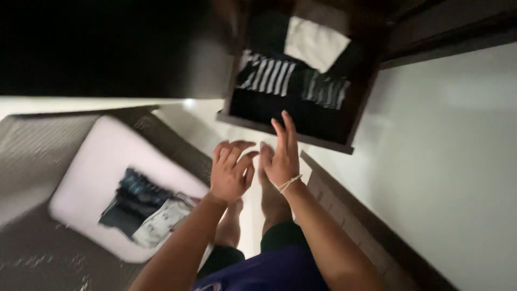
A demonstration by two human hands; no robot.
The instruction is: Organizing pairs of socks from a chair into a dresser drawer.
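My left hand (231, 170) and my right hand (281, 153) are raised side by side at the middle of the view, fingers apart, holding nothing. A pale string bracelet circles the right wrist. Just beyond the fingertips is an open dark wooden drawer (285, 132) holding folded clothes: a black-and-white striped piece (267, 73), a grey striped piece (325, 89), a white folded piece (315, 43) and dark fabric along the front. Neither hand touches the drawer. The picture is tilted and blurred.
A dark woven seat with a pale cushion (99, 167) stands at the left, carrying folded dark and light clothes (144, 207). My bare legs (253, 215) stand on a light floor. A white wall (447, 161) with a dark baseboard runs along the right.
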